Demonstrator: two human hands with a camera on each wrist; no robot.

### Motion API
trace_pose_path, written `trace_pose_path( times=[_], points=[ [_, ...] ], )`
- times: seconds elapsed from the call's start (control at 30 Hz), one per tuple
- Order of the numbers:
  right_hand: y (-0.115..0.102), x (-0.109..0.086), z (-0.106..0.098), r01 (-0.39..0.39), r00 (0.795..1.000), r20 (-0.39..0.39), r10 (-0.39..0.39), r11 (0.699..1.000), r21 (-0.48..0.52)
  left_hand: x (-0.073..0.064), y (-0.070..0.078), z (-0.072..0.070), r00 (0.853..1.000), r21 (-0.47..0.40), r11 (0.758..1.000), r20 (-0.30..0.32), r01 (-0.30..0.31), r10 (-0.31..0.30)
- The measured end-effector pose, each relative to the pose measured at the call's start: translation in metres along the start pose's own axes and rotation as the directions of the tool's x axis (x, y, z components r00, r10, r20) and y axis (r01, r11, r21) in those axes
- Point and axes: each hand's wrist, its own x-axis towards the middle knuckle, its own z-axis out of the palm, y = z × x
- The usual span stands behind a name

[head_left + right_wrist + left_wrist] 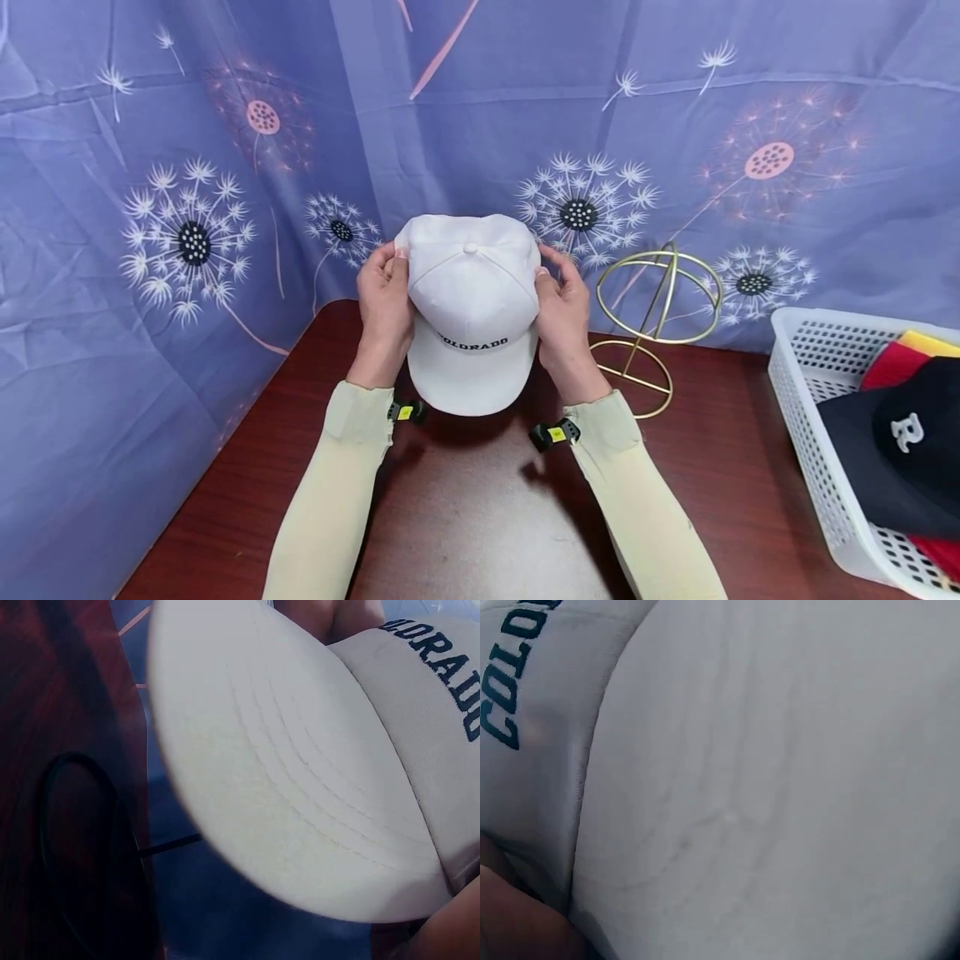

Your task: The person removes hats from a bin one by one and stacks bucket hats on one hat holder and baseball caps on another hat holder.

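A white baseball cap [472,283] with "COLORADO" in dark letters is held between both hands, its brim facing me and sloping down. My left hand [384,308] grips the cap's left side, thumb on the outside near the crown. On the opposite side my right hand [564,312] grips it the same way. The stitched brim [780,750] fills most of the left wrist view. From the right wrist view the brim [285,765] shows curved seam lines, with the lettering along the crown. The inside of the cap is hidden.
A gold wire hat stand [660,333] stands just right of my right hand. At the far right a white perforated basket [795,417] holds a black cap [922,442] with an R, plus red and yellow items. A blue dandelion-print curtain [480,125] hangs behind the brown table [465,517].
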Motion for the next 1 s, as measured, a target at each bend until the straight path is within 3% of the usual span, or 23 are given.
trace_pose_path(
  times=[0.2, 0.5, 0.77, 1.0],
  points=[
    [0.002, 0.000, 0.004, -0.106, 0.994, -0.035, 0.106, 0.994, 0.004, 0.000, -0.002, -0.003, 0.998, 0.104, 0.993, -0.048, 0.054, -0.049],
    [0.005, 0.002, 0.004, -0.173, 0.984, -0.044, 0.172, 0.984, -0.030, 0.003, -0.007, -0.006, 0.986, 0.203, 0.966, -0.070, 0.163, -0.152],
    [0.013, 0.005, 0.003, -0.236, 0.970, -0.065, 0.234, 0.971, -0.032, 0.005, -0.014, -0.012, 0.978, 0.291, 0.934, -0.044, 0.208, -0.205],
    [0.021, 0.005, 0.005, -0.273, 0.960, -0.071, 0.270, 0.961, -0.042, 0.009, -0.021, -0.017, 0.947, 0.301, 0.902, -0.004, 0.309, -0.322]
  ],
)
